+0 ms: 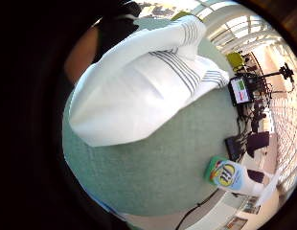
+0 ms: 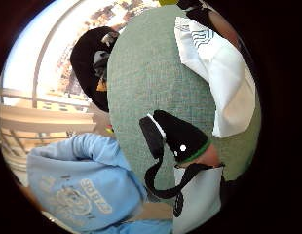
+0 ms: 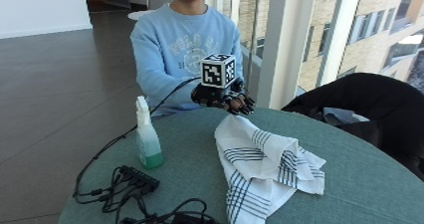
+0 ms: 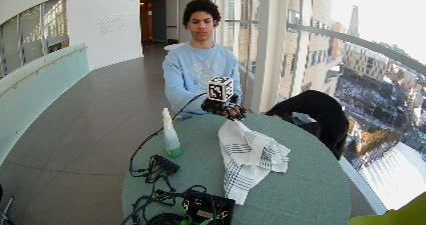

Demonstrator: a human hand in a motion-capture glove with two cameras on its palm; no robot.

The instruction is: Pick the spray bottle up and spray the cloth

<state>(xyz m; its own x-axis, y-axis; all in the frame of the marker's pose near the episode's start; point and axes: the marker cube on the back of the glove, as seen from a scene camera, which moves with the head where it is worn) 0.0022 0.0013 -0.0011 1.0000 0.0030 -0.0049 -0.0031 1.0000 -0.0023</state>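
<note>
A spray bottle [image 3: 147, 134] with a white trigger head and green liquid stands upright on the round green table [image 3: 371, 184], near its left edge. A white cloth [image 3: 265, 169] with dark stripes lies crumpled in the table's middle. My gloved right hand [image 3: 222, 99] hovers over the cloth's far end, palm down, to the right of the bottle. Its fingers hang loosely curled and hold nothing. In the little finger side palm view the cloth [image 1: 139, 86] fills much of the picture, and the bottle [image 1: 230, 175] stands off beside it. The thumb [image 2: 180, 136] shows over the table in the thumb side view.
A black power strip with tangled cables [image 3: 136, 179] lies on the table in front of the bottle. A black device [image 4: 206, 207] sits at the near edge. A chair draped with a black jacket [image 3: 371, 104] stands at the table's right. Windows run behind.
</note>
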